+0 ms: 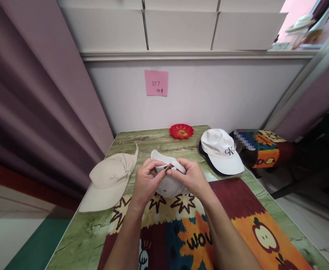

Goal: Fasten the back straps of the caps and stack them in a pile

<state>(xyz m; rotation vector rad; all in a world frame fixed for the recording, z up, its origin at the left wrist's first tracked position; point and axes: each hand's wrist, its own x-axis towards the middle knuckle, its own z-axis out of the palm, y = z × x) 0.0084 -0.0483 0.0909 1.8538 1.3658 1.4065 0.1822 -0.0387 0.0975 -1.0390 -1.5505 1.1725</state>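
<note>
A light grey cap (168,186) is at the middle of the table, its brim pointing away from me and its back strap raised between my hands. My left hand (147,180) pinches one end of the strap near a small metal buckle. From the other side, my right hand (191,178) grips the strap, fingers and thumb closed on it. The fingertips of both hands nearly meet at the buckle. A beige cap (109,178) lies to the left. On the right, a white cap (218,146) with black letters rests on a dark cap (202,152).
A red scalloped dish (181,131) sits at the back of the green table (82,228). A colourful patterned cloth (237,198) covers the near part. Behind stands a white wall with a pink note (156,83). A purple curtain (49,75) hangs at left.
</note>
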